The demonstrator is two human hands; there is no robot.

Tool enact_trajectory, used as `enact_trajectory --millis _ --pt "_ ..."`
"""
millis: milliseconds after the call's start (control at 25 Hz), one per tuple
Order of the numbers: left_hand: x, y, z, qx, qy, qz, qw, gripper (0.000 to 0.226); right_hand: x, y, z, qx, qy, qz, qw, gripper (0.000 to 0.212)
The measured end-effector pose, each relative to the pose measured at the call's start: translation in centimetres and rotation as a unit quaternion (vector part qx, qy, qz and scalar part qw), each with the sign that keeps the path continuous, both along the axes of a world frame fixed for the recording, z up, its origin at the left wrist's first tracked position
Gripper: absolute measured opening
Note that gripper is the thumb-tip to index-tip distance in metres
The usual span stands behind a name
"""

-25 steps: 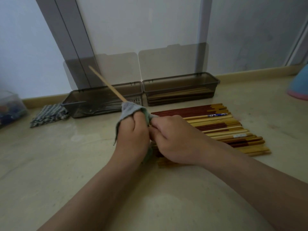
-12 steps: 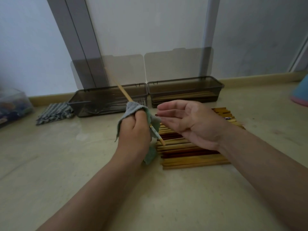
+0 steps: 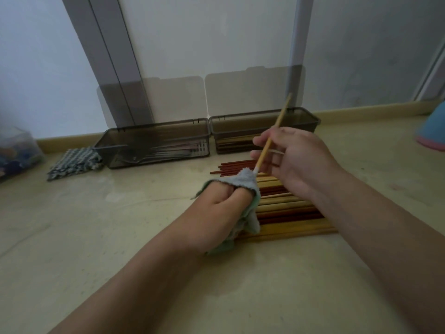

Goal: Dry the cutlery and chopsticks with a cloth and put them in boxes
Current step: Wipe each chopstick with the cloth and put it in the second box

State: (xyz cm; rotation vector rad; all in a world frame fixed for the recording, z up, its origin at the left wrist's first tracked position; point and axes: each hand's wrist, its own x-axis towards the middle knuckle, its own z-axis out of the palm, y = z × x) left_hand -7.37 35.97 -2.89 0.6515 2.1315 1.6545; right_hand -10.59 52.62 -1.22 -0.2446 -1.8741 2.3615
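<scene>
— Pale stone floor [image 3: 96, 237], grey wall and door frames behind it. What sits there?

— Two smoky see-through boxes, side by side against the skirting. Their lids [image 3: 173, 97] stand open and lean on the wall. The left box [image 3: 154, 138] holds metal cutlery [image 3: 163, 150]. The right box [image 3: 310, 116] has a few stored chopsticks [image 3: 236, 141] lying flat along its bottom.

— And the hands?

— The left hand [image 3: 216, 208] is clenched around a grey-green cloth [image 3: 243, 182]. The cloth is bunched over its fingers and hangs down on the right side of the fist. The lower tip of a light wooden chopstick [image 3: 274, 133] is buried in the top of it.

— Who has the other end?

— The right hand [image 3: 293, 160] grasps that chopstick about halfway along, between thumb and fingers, with its other fingers loosely spread. The stick tilts up and to the right, and its upper end shows in front of the right box's lid.

— Where are the others?

— A row of chopsticks [image 3: 289, 208] lies on the floor just in front of the right box, partly under both hands. Dark red and pale ones are mixed, laid side by side and running left to right.

— Anything else?

— A folded checked cloth [image 3: 74, 160] lies just left of the left box. A clear tub [image 3: 16, 150] sits blurred at the left edge, and a blue and pink thing [image 3: 433, 131] is cut off at the right edge.
</scene>
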Motion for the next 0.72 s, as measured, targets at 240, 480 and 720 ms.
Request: enact_trajectory --millis 240,480,720 --pt "-0.5 -0.1 0.2 0.05 0.027 0.108 0.993 0.05 -0.9 3.0 0.0 0.189 0.064 -0.103 0.974 0.023" --pt "-1.5 -0.2 -0.3 0.06 0.059 0.243 0.966 0.056 -3.0 3.5 -0.1 0.681 0.101 -0.091 0.72 0.046" --pt "-2.0 -0.8 -0.5 0.058 0.094 0.224 0.968 0.059 -9.3 5.2 0.7 0.786 0.086 -0.077 0.607 0.051"
